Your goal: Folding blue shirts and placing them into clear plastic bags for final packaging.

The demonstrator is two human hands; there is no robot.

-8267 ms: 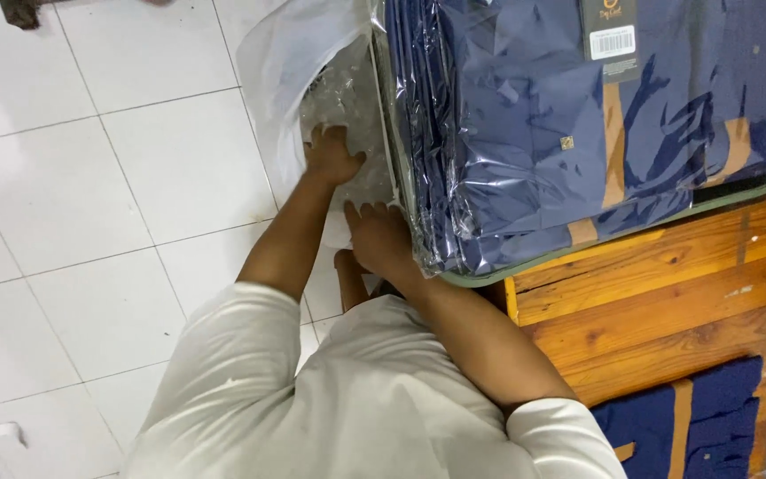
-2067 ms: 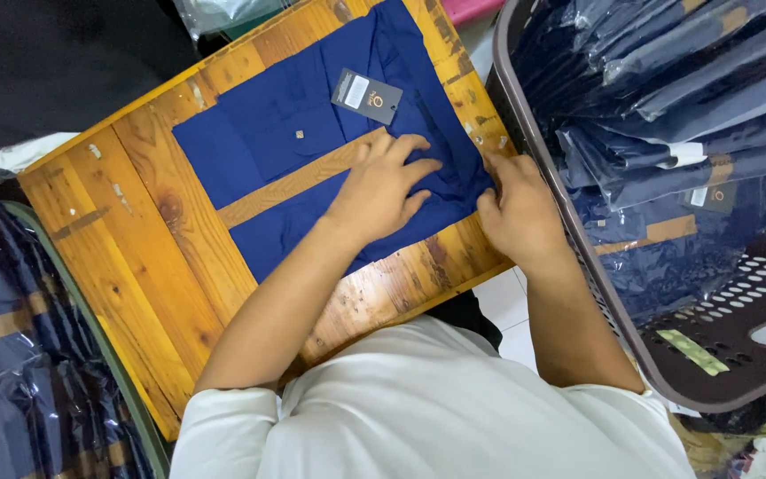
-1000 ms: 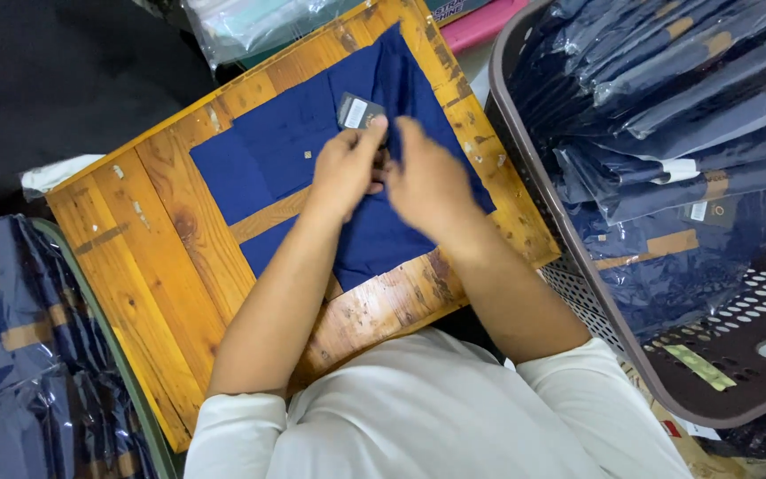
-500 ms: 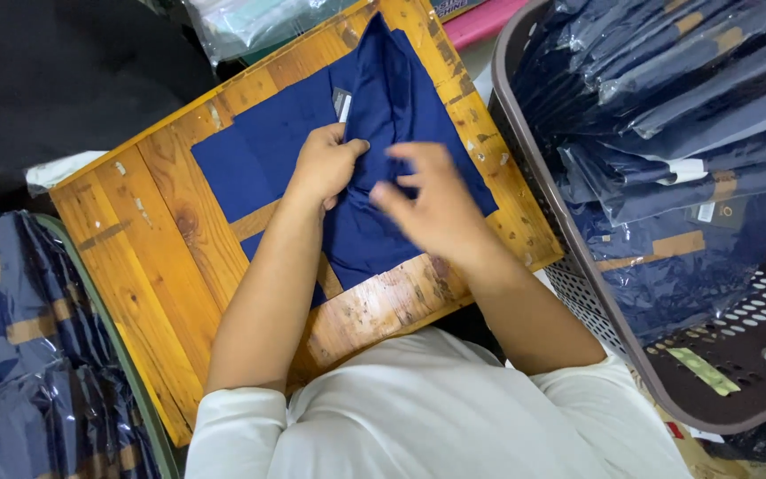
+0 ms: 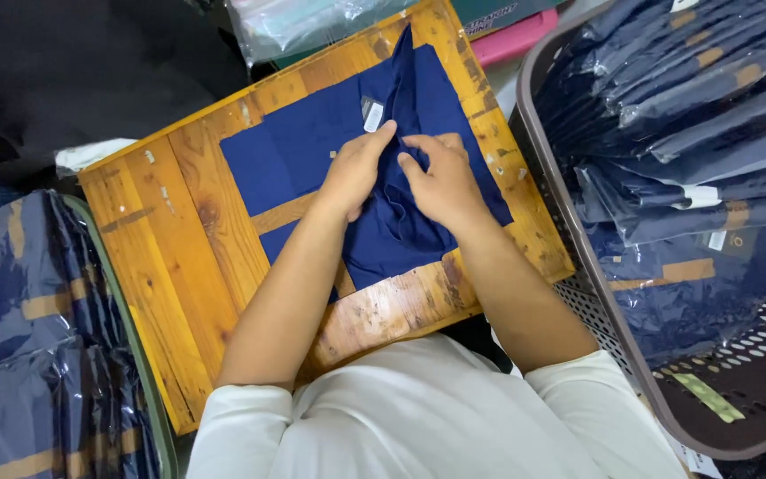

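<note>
A navy blue shirt (image 5: 303,146) with a tan band lies on a small wooden table (image 5: 179,266). Its right half is lifted into a raised fold. My left hand (image 5: 358,168) pinches the cloth near the middle, just below a small grey and white tag (image 5: 371,113). My right hand (image 5: 441,177) grips the bunched fold beside it. The two hands are close together, almost touching.
A brown plastic basket (image 5: 618,355) at the right holds several bagged navy shirts. At the left, a green-rimmed bin (image 5: 139,355) holds more bagged shirts. Clear plastic bags (image 5: 312,22) and a pink box (image 5: 516,40) lie beyond the table. A dark surface fills the upper left.
Earlier I reached into a bag stack by the floor. Since then the shirt lay flat under both hands; now its right side is gathered up toward the middle.
</note>
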